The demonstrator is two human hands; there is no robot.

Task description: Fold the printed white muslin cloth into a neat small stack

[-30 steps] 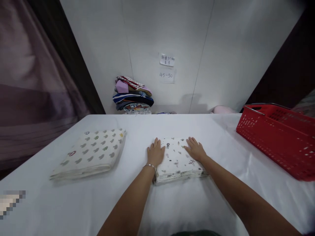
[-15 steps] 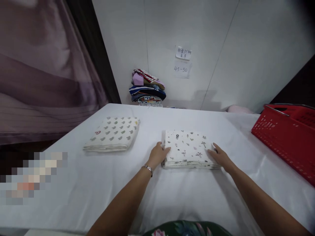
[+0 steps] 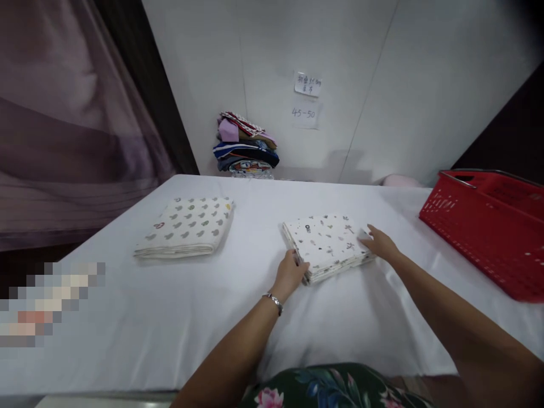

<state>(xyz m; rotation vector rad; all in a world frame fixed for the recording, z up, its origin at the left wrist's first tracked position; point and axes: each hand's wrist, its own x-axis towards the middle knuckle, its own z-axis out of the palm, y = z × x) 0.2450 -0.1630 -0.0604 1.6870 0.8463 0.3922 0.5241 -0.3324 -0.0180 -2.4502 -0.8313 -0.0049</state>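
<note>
A folded white cloth with small dark prints (image 3: pixel 325 245) lies turned at an angle on the white table (image 3: pixel 170 317). My left hand (image 3: pixel 291 276), with a bracelet on the wrist, grips the cloth's near left corner, fingers curled on its edge. My right hand (image 3: pixel 380 243) rests on the cloth's right edge with fingers stretched flat. A second folded cloth with grey heart-like prints (image 3: pixel 187 232) lies farther left, away from both hands.
A red plastic basket (image 3: pixel 488 226) stands at the table's right side. A pile of folded colourful clothes (image 3: pixel 245 144) sits against the white wall under two paper notes (image 3: pixel 306 99). A purple curtain (image 3: pixel 63 124) hangs at the left.
The printed cloth has been rotated on the table. My left hand moved toward its near corner and my right hand moved to its far right edge. The camera shifted slightly.
</note>
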